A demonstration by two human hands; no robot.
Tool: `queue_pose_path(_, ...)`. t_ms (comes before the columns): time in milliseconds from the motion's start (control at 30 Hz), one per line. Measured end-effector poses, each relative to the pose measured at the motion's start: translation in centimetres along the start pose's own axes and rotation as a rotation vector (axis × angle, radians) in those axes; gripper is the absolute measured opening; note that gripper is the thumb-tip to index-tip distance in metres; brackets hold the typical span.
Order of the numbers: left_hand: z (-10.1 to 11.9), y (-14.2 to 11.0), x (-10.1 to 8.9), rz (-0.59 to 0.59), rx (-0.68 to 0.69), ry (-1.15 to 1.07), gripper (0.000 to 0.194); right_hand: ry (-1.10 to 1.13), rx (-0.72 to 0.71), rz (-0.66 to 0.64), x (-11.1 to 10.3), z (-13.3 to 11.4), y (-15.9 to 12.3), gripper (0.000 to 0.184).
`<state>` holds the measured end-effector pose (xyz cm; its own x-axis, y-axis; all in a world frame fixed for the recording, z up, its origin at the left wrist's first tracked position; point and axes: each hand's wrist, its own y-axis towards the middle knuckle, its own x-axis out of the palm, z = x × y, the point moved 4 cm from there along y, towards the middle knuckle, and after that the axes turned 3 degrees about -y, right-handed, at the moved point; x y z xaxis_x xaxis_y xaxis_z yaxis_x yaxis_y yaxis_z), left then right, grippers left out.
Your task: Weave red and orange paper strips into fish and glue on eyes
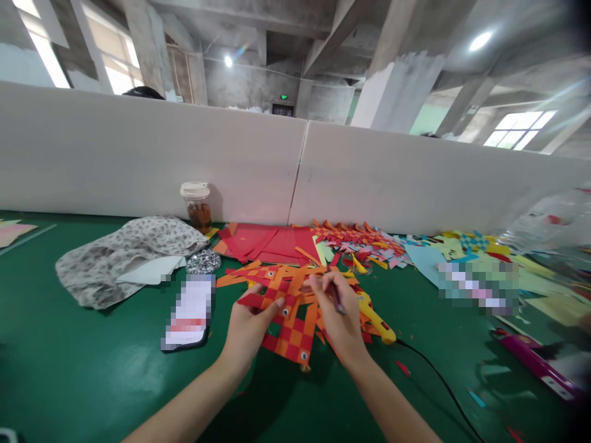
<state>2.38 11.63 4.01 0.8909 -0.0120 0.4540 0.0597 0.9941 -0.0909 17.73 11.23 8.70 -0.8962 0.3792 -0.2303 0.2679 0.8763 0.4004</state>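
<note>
Between its thumb and fingers my left hand [252, 317] grips a woven paper fish [273, 301], checkered red and orange with a googly eye. My right hand [340, 307] is closed around a dark, slim pen-like stick [338, 298], with its fingertips close to the fish's right side. Below, another checkered woven paper piece [290, 338] with a googly eye lies on the table. Orange paper strips [311, 317] spread under and between both hands. A yellow glue gun [379, 321] with a black cord rests just right of my right hand, partly hidden by it.
On the left are a phone [189, 317], a dish of googly eyes [203, 262], a patterned cloth [124, 252] and a lidded cup [197, 206]. Red paper sheets [277, 243] and finished-looking woven pieces [355, 237] lie behind. A purple tool [535, 363] lies right. A white partition [184, 147] bounds the green table [115, 381].
</note>
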Motion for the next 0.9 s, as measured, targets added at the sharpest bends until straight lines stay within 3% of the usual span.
queue_pose_path(100,0.2,0.1,-0.7,-0.003,0.013,0.008,0.035,0.104,-0.037,0.200,-2.0,0.1,1.0,0.030)
queue_pose_path(167,0.4,-0.1,-0.9,0.000,0.023,0.024,0.034,0.072,-0.057,0.235,-2.5,0.0,1.5,0.029)
queue_pose_path(233,0.6,-0.3,-0.7,-0.018,0.033,0.044,0.033,0.008,-0.098,0.112,-1.8,-0.4,1.6,0.033)
queue_pose_path(300,0.8,-0.5,-0.4,-0.058,0.047,0.058,0.032,-0.044,-0.129,-0.117,-0.4,-0.8,1.4,0.039)
queue_pose_path(367,1.0,-0.7,-0.2,-0.086,0.065,0.068,0.028,-0.019,-0.097,-0.341,0.8,-1.0,1.2,0.038)
queue_pose_path(400,1.1,-0.8,-0.2,-0.091,0.075,0.078,0.026,0.014,-0.065,-0.390,1.1,-1.0,1.3,0.036)
queue_pose_path(467,1.1,-0.9,-0.5,-0.084,0.092,0.119,0.024,0.108,-0.027,-0.280,0.5,-1.0,2.0,0.034)
queue_pose_path(567,1.0,-0.8,-1.1,-0.065,0.104,0.195,0.024,0.219,-0.054,0.107,-1.8,-0.6,3.3,0.037)
queue_pose_path(633,0.9,-0.7,-1.3,-0.056,0.094,0.210,0.027,0.230,-0.058,0.176,-2.4,-0.2,3.5,0.036)
queue_pose_path(700,0.8,-0.7,-1.2,-0.066,0.082,0.202,0.030,0.203,-0.033,0.036,-1.7,0.2,2.9,0.036)
queue_pose_path(833,1.0,-0.9,-0.7,-0.130,0.109,0.143,0.023,0.076,0.065,-0.427,1.1,1.1,-0.3,0.043)
queue_pose_path(900,1.3,-0.9,-0.8,-0.126,0.099,0.103,0.023,0.000,0.088,-0.465,1.4,1.2,-1.5,0.042)
